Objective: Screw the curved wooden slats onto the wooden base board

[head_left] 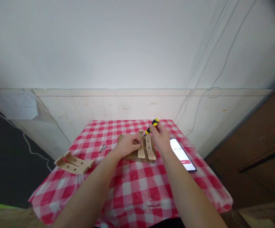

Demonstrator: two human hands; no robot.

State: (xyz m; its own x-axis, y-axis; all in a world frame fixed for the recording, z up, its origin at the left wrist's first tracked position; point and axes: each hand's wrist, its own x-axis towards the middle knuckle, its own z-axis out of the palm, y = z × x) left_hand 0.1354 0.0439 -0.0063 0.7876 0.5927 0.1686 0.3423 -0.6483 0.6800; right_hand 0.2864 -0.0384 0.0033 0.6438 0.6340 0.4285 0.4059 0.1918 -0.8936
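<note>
My right hand (160, 136) is closed round a yellow and black screwdriver (151, 126), tilted with its tip down toward a wooden slat piece (146, 151). The slats lie on a flat brown board at the far middle of the table. My left hand (127, 144) rests on the left of that piece, fingers pinched near the screwdriver tip. What the fingers pinch is too small to see.
The table wears a red and white checked cloth (132, 190). A phone (182, 154) with a lit screen lies right of the wood. Loose screws (102, 148) lie to the left. A second wooden slat assembly (74, 163) overhangs the left edge. Cables hang on the wall.
</note>
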